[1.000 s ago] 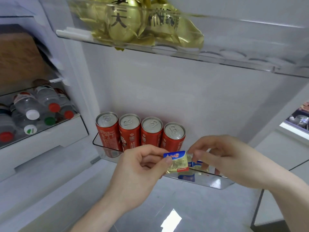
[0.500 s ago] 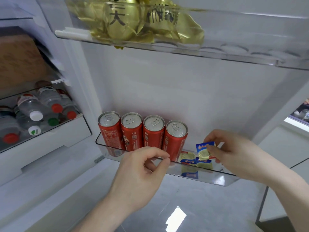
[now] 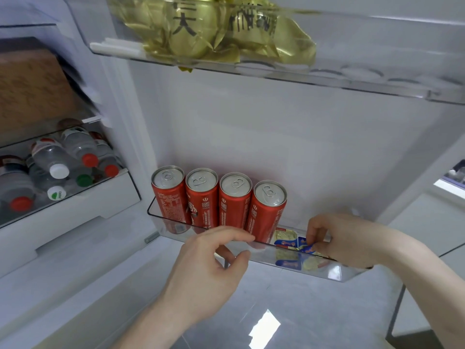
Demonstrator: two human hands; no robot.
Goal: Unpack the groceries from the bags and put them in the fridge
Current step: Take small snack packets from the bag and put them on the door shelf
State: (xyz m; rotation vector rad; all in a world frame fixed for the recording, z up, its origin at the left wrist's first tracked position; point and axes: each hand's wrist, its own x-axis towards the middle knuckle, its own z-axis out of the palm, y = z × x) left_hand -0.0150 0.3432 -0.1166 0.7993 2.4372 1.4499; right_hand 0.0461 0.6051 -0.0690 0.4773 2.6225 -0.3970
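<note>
Several red soda cans point(image 3: 219, 200) stand in a row in the clear fridge door bin point(image 3: 264, 255). To their right, small blue-and-gold butter packets point(image 3: 285, 241) lie on the bin's floor. My right hand point(image 3: 344, 240) reaches down into the bin and pinches one such butter packet point(image 3: 309, 248) low among the others. My left hand point(image 3: 208, 270) hovers in front of the bin's rim with fingers loosely curled and holds nothing.
An upper door shelf point(image 3: 327, 79) carries gold foil-wrapped items point(image 3: 214, 28). At the left, a fridge drawer point(image 3: 75, 205) holds several water bottles point(image 3: 52, 159) lying down. A brown package point(image 3: 32, 94) sits on the shelf above. The grey floor point(image 3: 289, 311) shows below the bin.
My left hand passed the butter packet to my right hand and now holds nothing. My right hand carried the packet down into the door bin beside the cans.
</note>
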